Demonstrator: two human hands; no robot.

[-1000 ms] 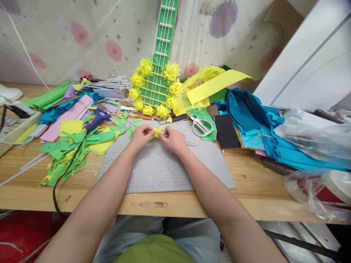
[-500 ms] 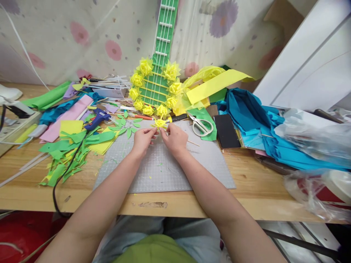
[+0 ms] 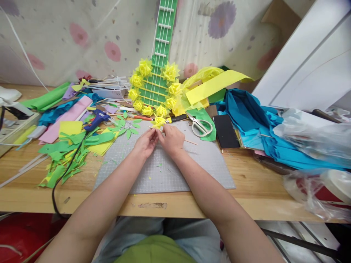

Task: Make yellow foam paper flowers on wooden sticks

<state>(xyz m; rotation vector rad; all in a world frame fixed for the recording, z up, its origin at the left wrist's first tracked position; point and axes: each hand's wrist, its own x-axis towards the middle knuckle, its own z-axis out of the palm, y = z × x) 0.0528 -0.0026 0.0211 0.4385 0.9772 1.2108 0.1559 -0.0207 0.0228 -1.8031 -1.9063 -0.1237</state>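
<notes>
Both hands meet over the grey cutting mat (image 3: 175, 175), around a yellow paper flower (image 3: 158, 122). My left hand (image 3: 146, 142) is closed, pinching the flower's base from the left. My right hand (image 3: 173, 138) has its fingers curled against the flower from the right; its fingertips are partly hidden. Just behind stands a green paper guitar (image 3: 160, 78), upright, with yellow flowers around its body and white strings. Green paper leaves (image 3: 128, 128) on thin stems lie left of my hands. A thin wooden stick (image 3: 191, 142) shows beside my right hand.
White-handled scissors (image 3: 201, 128) and a dark phone (image 3: 226, 131) lie to the right, before crumpled blue paper (image 3: 246, 106). On the left are a blue glue gun (image 3: 97, 119) with its black cord, green and yellow scraps (image 3: 65, 157), and a power strip (image 3: 19, 124).
My left hand has turned so that its palm faces more upward beneath the flower. The flower has tilted and shifted slightly left, and my right hand has come a little lower and closer.
</notes>
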